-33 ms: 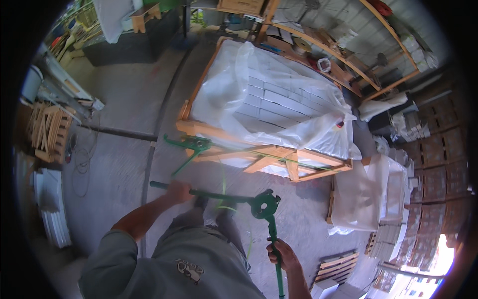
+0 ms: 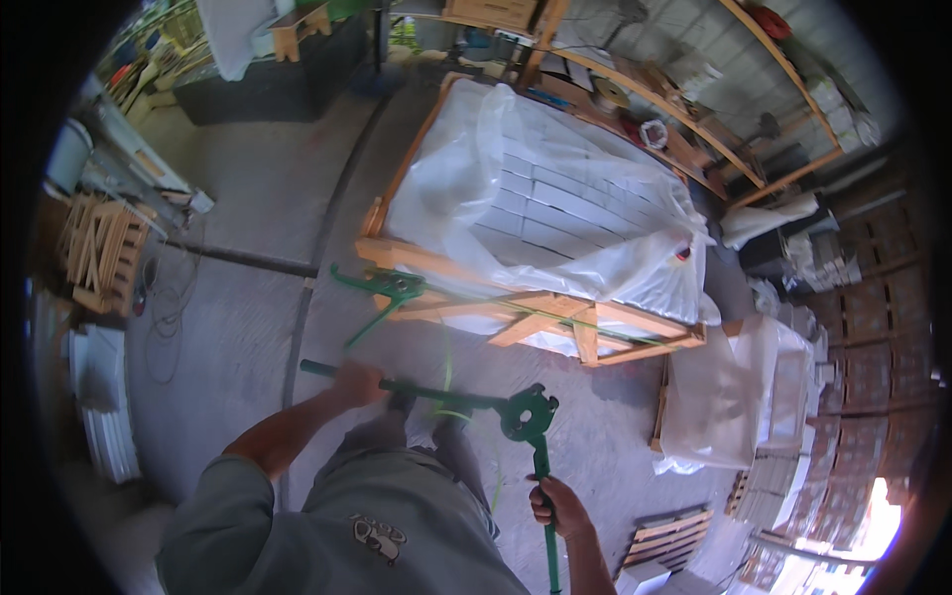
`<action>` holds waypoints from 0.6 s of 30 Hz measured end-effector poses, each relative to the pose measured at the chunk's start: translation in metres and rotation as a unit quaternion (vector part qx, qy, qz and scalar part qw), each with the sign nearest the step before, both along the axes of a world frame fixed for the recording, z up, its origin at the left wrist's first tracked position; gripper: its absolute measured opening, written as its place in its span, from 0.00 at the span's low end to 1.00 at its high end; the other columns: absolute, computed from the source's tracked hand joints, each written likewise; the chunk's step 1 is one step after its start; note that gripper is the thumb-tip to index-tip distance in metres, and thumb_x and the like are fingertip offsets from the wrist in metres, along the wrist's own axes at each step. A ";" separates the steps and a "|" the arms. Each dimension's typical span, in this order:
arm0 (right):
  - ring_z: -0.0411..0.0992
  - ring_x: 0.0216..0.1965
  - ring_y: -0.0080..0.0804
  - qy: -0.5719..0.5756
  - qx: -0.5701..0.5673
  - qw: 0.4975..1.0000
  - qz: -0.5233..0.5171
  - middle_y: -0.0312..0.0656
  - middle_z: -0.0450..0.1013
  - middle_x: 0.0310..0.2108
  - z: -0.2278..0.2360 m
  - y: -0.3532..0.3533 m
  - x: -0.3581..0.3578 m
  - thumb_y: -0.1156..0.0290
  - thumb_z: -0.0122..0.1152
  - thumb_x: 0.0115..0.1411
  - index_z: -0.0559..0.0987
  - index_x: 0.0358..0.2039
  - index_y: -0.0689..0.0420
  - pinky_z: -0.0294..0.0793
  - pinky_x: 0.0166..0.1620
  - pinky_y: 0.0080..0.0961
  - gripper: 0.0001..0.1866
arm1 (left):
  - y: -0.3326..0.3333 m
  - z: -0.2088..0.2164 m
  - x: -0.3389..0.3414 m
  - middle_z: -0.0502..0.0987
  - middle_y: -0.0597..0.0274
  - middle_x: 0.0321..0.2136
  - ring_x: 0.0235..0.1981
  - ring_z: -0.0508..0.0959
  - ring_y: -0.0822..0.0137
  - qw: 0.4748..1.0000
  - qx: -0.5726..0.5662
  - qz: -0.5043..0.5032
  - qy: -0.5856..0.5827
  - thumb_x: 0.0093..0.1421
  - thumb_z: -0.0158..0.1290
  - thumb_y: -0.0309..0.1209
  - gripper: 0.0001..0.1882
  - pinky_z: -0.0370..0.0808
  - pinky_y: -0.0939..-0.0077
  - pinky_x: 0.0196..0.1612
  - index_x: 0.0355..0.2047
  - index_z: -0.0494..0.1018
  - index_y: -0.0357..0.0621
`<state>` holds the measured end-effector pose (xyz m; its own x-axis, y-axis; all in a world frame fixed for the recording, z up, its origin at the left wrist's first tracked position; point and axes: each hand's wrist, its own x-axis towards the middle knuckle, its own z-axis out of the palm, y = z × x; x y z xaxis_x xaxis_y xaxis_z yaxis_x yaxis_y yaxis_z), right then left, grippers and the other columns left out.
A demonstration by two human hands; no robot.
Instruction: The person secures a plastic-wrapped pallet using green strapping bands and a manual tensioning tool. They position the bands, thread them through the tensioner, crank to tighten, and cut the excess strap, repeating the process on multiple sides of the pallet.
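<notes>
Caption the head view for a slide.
Left hand and right hand grip a green two-handled tool near a plastic-draped wooden crate.

Green tool [image 2: 541,458], shirt [image 2: 327,496] perhaps grey-green

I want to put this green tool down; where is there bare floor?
Bare floor lies right of the white panels, nearer than the dark groove; more lies between the held tool and the wrapped stack. Crowded: the near-left corner of the wooden crate, where a second green tool sits.
</notes>
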<state>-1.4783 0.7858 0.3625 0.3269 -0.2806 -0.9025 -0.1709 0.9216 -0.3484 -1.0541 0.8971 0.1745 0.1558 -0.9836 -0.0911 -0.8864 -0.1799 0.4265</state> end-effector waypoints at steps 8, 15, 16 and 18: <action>0.47 0.10 0.15 0.051 0.061 0.993 0.087 0.24 0.50 0.13 -0.027 -0.036 -0.057 0.57 0.46 0.66 0.63 0.22 0.48 0.44 0.13 0.17 0.16 | -0.014 -0.025 -0.077 0.74 0.48 0.24 0.28 0.76 0.47 0.997 -0.045 0.055 0.035 0.45 0.58 0.40 0.13 0.71 0.54 0.32 0.28 0.75 0.45; 0.58 0.13 0.21 0.114 0.002 0.993 0.015 0.31 0.58 0.15 0.001 -0.095 -0.142 0.61 0.51 0.62 0.65 0.25 0.51 0.58 0.15 0.22 0.11 | 0.004 -0.043 -0.130 0.74 0.44 0.34 0.38 0.75 0.46 0.935 0.053 0.312 0.158 0.50 0.55 0.41 0.16 0.71 0.53 0.40 0.33 0.74 0.41; 0.67 0.18 0.27 0.070 0.026 0.997 -0.031 0.36 0.67 0.19 -0.002 -0.106 -0.154 0.59 0.54 0.62 0.71 0.30 0.53 0.69 0.20 0.25 0.11 | 0.012 -0.049 -0.129 0.75 0.46 0.35 0.39 0.75 0.46 0.917 0.121 0.340 0.170 0.52 0.53 0.42 0.17 0.71 0.54 0.41 0.35 0.74 0.41; 0.53 0.10 0.17 0.138 -0.033 0.990 -0.011 0.26 0.55 0.13 -0.016 -0.118 -0.169 0.58 0.55 0.62 0.67 0.25 0.48 0.51 0.11 0.16 0.13 | 0.027 -0.062 -0.125 0.76 0.47 0.34 0.38 0.76 0.46 0.907 0.159 0.352 0.166 0.53 0.52 0.43 0.17 0.72 0.54 0.40 0.33 0.75 0.40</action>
